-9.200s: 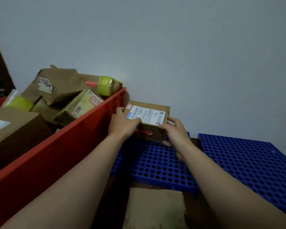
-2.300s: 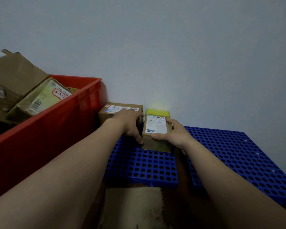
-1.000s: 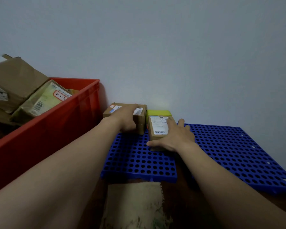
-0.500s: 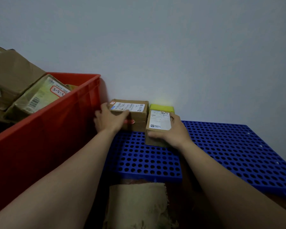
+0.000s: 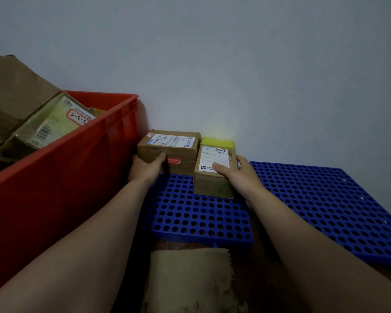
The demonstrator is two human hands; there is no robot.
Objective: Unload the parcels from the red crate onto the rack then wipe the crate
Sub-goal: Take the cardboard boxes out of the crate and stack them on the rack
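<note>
Centre frame on the blue perforated rack point(image 5: 196, 218), my left hand point(image 5: 145, 169) grips the wide brown cardboard parcel point(image 5: 174, 147), my right hand point(image 5: 240, 177) the narrow yellow-taped parcel point(image 5: 209, 159). Nudged right, it could tip into the rack's gap.

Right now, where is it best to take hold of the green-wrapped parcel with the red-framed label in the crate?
Probably from above, at the labelled end of the green-wrapped parcel: it lies tilted, that end highest and bare, while the red crate wall closes its right side.
</note>
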